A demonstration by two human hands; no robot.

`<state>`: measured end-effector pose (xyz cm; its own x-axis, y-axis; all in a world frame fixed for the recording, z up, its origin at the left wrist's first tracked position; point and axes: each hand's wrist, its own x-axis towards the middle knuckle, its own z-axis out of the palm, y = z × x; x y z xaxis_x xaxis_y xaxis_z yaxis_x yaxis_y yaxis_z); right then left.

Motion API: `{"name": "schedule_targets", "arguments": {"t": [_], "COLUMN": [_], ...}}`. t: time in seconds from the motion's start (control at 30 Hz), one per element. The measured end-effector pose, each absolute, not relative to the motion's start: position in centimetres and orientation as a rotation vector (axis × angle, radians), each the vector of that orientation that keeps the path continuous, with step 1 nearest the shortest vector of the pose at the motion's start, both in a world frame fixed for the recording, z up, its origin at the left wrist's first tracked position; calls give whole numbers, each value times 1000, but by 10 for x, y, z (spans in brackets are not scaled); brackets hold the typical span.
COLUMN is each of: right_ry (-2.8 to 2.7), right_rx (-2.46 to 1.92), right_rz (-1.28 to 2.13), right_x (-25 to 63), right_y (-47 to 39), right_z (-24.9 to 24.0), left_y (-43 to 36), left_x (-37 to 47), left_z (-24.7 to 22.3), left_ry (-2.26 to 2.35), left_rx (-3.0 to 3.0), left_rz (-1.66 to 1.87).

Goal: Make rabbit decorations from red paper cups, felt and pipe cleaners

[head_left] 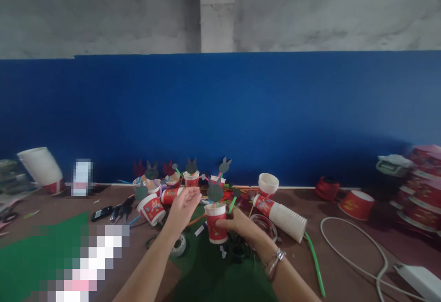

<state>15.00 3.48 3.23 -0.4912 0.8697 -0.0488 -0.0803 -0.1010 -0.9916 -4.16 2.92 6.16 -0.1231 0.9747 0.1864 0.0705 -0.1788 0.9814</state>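
My right hand (pixel 239 223) grips a red and white paper cup (pixel 217 229) from its right side, thumb across the front. A dark animal-head cutout with two ears (pixel 215 192) stands above the rim of this cup. To the left of the cup, my left hand (pixel 188 199) is held up with its fingers stretched out and nothing in it. A tipped red paper cup (pixel 152 209) lies left of that hand. Behind both hands stand several more cups with eared cutouts on coloured sticks, among them a dark cutout (pixel 191 166). A roll of tape (pixel 179 245) rests below my left hand.
A stack of white-sided paper cups (pixel 287 219) lies on the right, beside a green tube (pixel 315 265). A white cable (pixel 356 221) curls toward a white adapter (pixel 418 281). Red tubs (pixel 425 205) are piled far right. A blue panel (pixel 220 118) closes off the back.
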Motion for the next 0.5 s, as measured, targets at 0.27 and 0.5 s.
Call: {"name": "schedule_targets", "arguments": {"t": [0.27,0.5], "right_ry": [-1423,-1793], "right_rx": [-1065,-1401], "right_rz": [1692,1314], "right_x": [146,157], "right_y": [38,44], "right_z": [22,24], "left_y": [30,26], "left_x": [-57,-52], "left_z": [43,32], "left_ry": [1414,1533], "left_rx": [1478,1647], "left_rz": [917,750]}}
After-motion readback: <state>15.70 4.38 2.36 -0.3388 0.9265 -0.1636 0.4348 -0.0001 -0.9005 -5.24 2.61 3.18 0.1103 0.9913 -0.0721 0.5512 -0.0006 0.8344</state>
